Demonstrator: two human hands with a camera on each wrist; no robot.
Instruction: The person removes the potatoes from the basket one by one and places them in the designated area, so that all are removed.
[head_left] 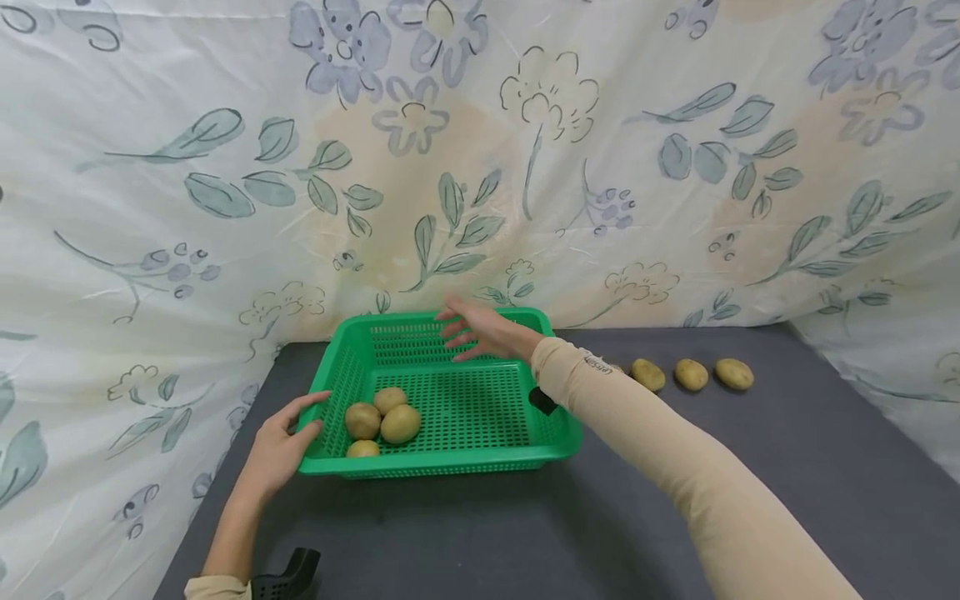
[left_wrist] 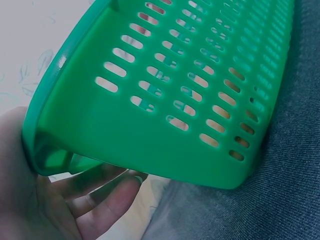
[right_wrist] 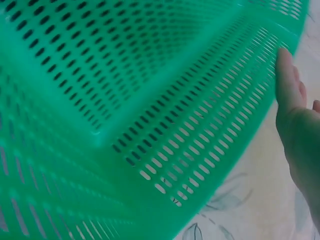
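Note:
A green plastic basket [head_left: 450,458] with slotted walls stands on the dark table. Several potatoes [head_left: 401,424] lie together in its front left corner. My left hand [head_left: 272,454] grips the basket's left rim, its fingers passing beneath the edge in the left wrist view. Over the back part of the basket is my right hand [head_left: 486,331], fingers extended and holding nothing. In the right wrist view, that hand [right_wrist: 300,120] appears beside a slotted wall of the basket; whether it touches the rim I cannot tell.
More potatoes [head_left: 691,375] lie in a row on the dark tabletop [head_left: 795,467] right of the basket, partly behind the right sleeve [head_left: 660,450]. A flowered cloth [head_left: 480,167] hangs along the table's back and sides.

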